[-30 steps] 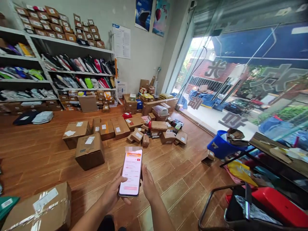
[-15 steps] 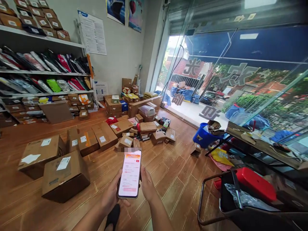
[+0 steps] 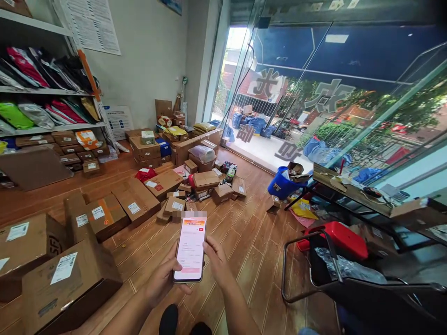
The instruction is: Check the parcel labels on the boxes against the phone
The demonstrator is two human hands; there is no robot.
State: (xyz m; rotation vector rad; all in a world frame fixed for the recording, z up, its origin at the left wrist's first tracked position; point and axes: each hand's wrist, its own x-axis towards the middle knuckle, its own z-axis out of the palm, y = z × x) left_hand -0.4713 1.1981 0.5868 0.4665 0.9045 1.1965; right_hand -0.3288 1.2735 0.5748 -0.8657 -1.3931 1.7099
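The person stands in a parcel room and holds a phone (image 3: 190, 249) upright in front of the body, near the bottom middle of the view. The left hand (image 3: 161, 281) is closed around the phone's lower left edge and carries it. The right hand (image 3: 217, 263) rests against the phone's right edge with its fingers half curled; I cannot tell how firmly it grips. The screen is lit and shows a page with a red banner, too small to read.

I judge the step in hand to be reading or checking something on the phone. The next move probably calls for a thumb tap on the screen while the left hand keeps the phone steady.

On the floor lie many cardboard boxes (image 3: 104, 215) to the left and farther away, a blue bucket (image 3: 281, 185) at the far right by the glass door (image 3: 314, 93), and a red case (image 3: 340, 239) near right.

Compared with the earlier frames, the view has turned to the right: the shelves (image 3: 42, 90) have slid to the left edge, the big boxes are nearer at the left, and the phone stays in both hands as before
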